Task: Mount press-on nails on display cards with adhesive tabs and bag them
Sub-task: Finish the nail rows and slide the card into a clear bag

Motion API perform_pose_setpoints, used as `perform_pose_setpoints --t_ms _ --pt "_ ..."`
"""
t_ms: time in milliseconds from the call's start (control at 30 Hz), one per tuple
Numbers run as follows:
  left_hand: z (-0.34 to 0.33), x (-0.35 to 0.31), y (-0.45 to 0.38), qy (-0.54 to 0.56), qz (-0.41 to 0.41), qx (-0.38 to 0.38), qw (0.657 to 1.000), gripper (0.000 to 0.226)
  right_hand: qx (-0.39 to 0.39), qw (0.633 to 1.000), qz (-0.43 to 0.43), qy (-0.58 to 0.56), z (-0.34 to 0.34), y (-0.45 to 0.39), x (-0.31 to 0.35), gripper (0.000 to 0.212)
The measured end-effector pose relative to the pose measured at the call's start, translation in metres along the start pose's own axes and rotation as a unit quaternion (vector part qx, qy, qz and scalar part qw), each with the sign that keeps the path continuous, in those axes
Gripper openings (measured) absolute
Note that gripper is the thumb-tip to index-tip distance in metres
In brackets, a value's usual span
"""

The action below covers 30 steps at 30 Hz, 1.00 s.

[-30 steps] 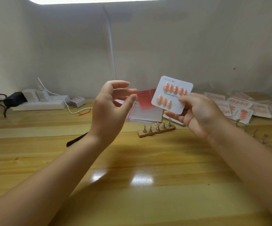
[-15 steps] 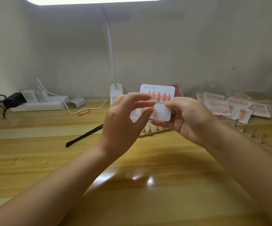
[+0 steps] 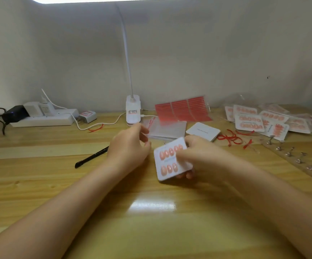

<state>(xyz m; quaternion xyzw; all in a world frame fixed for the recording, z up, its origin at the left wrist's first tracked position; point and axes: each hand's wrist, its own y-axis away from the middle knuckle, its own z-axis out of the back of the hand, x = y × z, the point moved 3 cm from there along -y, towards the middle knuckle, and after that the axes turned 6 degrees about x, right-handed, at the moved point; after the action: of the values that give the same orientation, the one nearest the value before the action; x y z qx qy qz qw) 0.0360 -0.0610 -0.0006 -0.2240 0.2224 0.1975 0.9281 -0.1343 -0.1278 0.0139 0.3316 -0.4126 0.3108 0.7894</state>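
My right hand [image 3: 203,157] grips a white display card [image 3: 167,163] carrying two rows of peach press-on nails, tilted just above the wooden desk [image 3: 151,212]. My left hand [image 3: 129,148] is to the card's left, its fingertips at the left edge of a stack of clear bags [image 3: 168,128]. Motion blur hides whether it pinches a bag. Behind the bags lie red adhesive tab sheets [image 3: 183,111] and a stack of blank white cards [image 3: 203,131].
Finished nail cards [image 3: 260,120] pile up at the back right, with loose red strips [image 3: 230,137] and a row of metal nail stands [image 3: 289,156] nearby. A black pen [image 3: 91,159] lies left of my left hand. A lamp base [image 3: 132,113] and power strip [image 3: 45,119] line the wall.
Both hands have dropped from chest height toward the desk. The card has come down with my right hand, and my left hand has left the card and moved to the bag stack.
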Motion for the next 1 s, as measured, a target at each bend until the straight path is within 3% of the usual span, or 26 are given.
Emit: perform_pose_setpoints --t_ms 67,167,267,433,567,800,1000 --pt "-0.005 0.006 -0.002 -0.015 0.011 0.049 0.999 0.024 -0.008 0.990 -0.009 0.144 -0.006 0.000 -0.002 0.003" --pt "-0.009 0.009 -0.003 -0.030 -0.002 0.076 0.997 0.018 -0.058 0.932 -0.011 0.359 -0.002 0.001 -0.002 0.031" --pt "-0.010 0.010 -0.003 -0.044 -0.016 0.074 0.996 0.009 -0.158 0.876 0.014 0.455 0.007 0.000 -0.001 0.037" --pt "-0.012 0.008 -0.001 -0.075 -0.055 0.067 0.993 0.013 -0.287 0.872 0.135 0.373 0.019 -0.007 -0.012 0.025" --pt "-0.015 0.009 -0.001 -0.078 -0.063 0.051 0.994 0.013 -0.270 0.896 0.190 0.297 0.014 -0.018 -0.026 0.031" --pt "-0.018 0.009 0.001 -0.075 -0.080 0.035 0.993 0.013 -0.295 0.896 0.207 0.259 0.017 -0.029 -0.034 0.011" --pt "-0.018 0.008 0.002 -0.074 -0.084 0.034 0.993 0.013 -0.293 0.893 0.216 0.265 0.015 -0.031 -0.034 0.021"
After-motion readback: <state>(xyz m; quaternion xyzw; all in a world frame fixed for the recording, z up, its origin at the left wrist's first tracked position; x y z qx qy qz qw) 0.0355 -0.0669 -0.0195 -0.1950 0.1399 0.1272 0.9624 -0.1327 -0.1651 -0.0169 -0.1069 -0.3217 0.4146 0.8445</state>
